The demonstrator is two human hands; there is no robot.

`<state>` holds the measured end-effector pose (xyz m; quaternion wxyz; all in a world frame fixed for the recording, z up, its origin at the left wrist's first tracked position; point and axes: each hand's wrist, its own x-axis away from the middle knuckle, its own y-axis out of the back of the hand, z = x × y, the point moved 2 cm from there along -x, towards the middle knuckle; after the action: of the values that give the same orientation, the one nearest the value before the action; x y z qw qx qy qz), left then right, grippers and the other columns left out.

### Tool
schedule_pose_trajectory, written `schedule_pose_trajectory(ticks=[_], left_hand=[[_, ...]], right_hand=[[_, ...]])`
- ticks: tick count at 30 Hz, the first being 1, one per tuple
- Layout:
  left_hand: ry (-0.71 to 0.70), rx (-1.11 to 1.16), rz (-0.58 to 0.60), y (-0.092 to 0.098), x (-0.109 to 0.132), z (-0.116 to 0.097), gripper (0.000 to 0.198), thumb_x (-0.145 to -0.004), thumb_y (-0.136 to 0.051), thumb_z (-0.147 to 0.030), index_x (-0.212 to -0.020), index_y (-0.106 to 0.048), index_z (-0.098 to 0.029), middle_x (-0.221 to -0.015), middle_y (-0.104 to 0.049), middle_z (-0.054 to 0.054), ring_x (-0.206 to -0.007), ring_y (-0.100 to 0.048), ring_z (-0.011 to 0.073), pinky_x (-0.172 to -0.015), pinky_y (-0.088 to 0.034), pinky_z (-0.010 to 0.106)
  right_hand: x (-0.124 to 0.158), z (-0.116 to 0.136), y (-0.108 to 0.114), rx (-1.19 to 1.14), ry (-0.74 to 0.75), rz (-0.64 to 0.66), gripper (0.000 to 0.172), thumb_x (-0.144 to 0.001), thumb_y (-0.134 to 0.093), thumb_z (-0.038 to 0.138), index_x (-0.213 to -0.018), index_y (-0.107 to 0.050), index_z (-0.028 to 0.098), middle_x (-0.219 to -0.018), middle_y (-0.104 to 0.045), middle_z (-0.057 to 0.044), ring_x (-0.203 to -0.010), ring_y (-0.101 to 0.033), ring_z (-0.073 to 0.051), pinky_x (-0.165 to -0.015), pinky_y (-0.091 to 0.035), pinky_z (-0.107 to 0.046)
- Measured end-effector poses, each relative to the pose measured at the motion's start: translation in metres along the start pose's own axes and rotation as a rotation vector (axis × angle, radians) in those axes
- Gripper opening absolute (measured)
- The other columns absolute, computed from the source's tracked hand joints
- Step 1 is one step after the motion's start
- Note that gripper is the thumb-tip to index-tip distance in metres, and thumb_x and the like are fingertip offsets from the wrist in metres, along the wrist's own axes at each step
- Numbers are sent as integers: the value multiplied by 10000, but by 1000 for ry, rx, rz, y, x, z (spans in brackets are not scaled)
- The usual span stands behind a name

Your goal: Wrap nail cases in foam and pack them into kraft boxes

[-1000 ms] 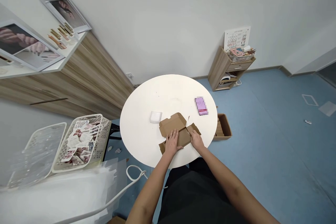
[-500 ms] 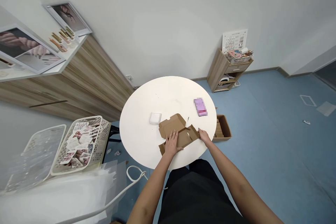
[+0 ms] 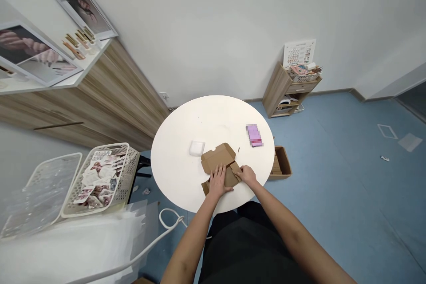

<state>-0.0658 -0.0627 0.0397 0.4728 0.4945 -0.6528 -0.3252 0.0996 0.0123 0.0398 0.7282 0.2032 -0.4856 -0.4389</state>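
The room is a small one with a blue floor (image 3: 336, 204) and pale walls. A long wood-grain cabinet (image 3: 100, 102) runs along the left, with framed pictures of hands (image 3: 29, 49) propped on top. Across the room, a small wooden shelf unit (image 3: 276, 91) stands against the wall. Near the person's left side sits a white plastic basket (image 3: 131, 159) full of printed cards, and just past the table's right edge a cardboard tray (image 3: 282, 162) on the floor holds a stack of flat brown pieces.

In the middle is a round white table (image 3: 186, 142), with a pink packet (image 3: 254, 135) and a small white square pad (image 3: 196, 148) lying on it. Between them, at the edge nearest the person, lies a brown cardboard box (image 3: 218, 158), still partly open.

The big change is at the box's right end. A moment ago the right hand (image 3: 246, 175) held the outer edge of the cardboard; now it has moved inward and the flap (image 3: 232, 176) has folded over toward the middle. The hand's fingers curl over that fold, though I can't tell whether they pinch it or only press. The left hand (image 3: 218, 181) lies open, fingers spread, pressing flat on the box.
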Motion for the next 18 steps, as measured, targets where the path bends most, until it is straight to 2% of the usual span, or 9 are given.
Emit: schedule_pose_trajectory(ticks=[4, 7, 9, 11, 13, 15, 17, 18], left_hand=[[-20, -13, -8, -5, 2, -1, 1226, -612, -795, -546, -1542, -62, -230, -1604, -172, 139, -1476, -113, 363, -1174, -98, 587], [-35, -17, -16, -8, 1, -1, 1207, -631, -788, -536, -1542, -57, -232, -1601, -182, 143, -1473, -127, 363, -1172, -105, 589], [-55, -17, -18, -7, -1, 1, 1209, -640, -788, -524, -1542, -39, -228, -1600, -185, 149, -1475, -125, 357, -1174, -102, 586], [-104, -15, 3, -7, -5, 3, 1217, -641, -790, -516, -1541, -22, -228, -1601, -181, 152, -1477, -119, 351, -1174, -101, 586], [-173, -20, 39, -5, -11, 6, 1224, -635, -797, -507, -1539, -18, -237, -1603, -170, 149, -1476, -120, 351, -1171, -105, 592], [-241, -31, 69, -3, -18, 9, 1231, -623, -809, -488, -1538, -23, -241, -1604, -164, 148, -1475, -126, 352, -1168, -106, 597], [-296, -38, 86, -1, -26, 9, 1242, -609, -821, -468, -1538, -31, -234, -1602, -168, 154, -1474, -134, 350, -1168, -104, 595], [-317, -39, 93, 1, -29, 9, 1247, -601, -827, -458, -1538, -35, -230, -1600, -174, 157, -1474, -138, 349, -1169, -103, 592]], right_hand=[[-1, 7, 2, 182, -20, -47, 158, -866, -561, 292, -961, -635, 189, -1012, -682, -78, -922, -633, -202, -647, -386, -259], [0, 8, 3, 241, 9, -42, 157, -886, -474, 195, -935, -623, 195, -975, -674, -77, -902, -631, -197, -670, -393, -269], [2, 6, 5, 254, 22, -39, 176, -884, -454, 174, -946, -617, 197, -985, -665, -79, -912, -624, -201, -695, -401, -277], [6, 3, 9, 272, 61, -80, 186, -882, -475, 227, -1012, -603, 187, -1038, -648, -97, -944, -608, -222, -731, -419, -295], [11, 2, 14, 292, 191, -164, 313, -866, -524, 324, -1133, -565, 164, -1148, -610, -134, -1034, -571, -261, -808, -435, -338], [16, 2, 18, 327, 420, -208, 548, -821, -589, 413, -1288, -481, 150, -1308, -530, -169, -1190, -484, -307, -944, -401, -409], [17, 3, 16, 401, 635, -152, 812, -750, -664, 474, -1429, -347, 161, -1462, -405, -175, -1348, -331, -340, -1086, -274, -486], [16, 4, 14, 448, 696, -102, 940, -708, -702, 497, -1478, -274, 167, -1516, -339, -171, -1401, -251, -350, -1129, -191, -516]])
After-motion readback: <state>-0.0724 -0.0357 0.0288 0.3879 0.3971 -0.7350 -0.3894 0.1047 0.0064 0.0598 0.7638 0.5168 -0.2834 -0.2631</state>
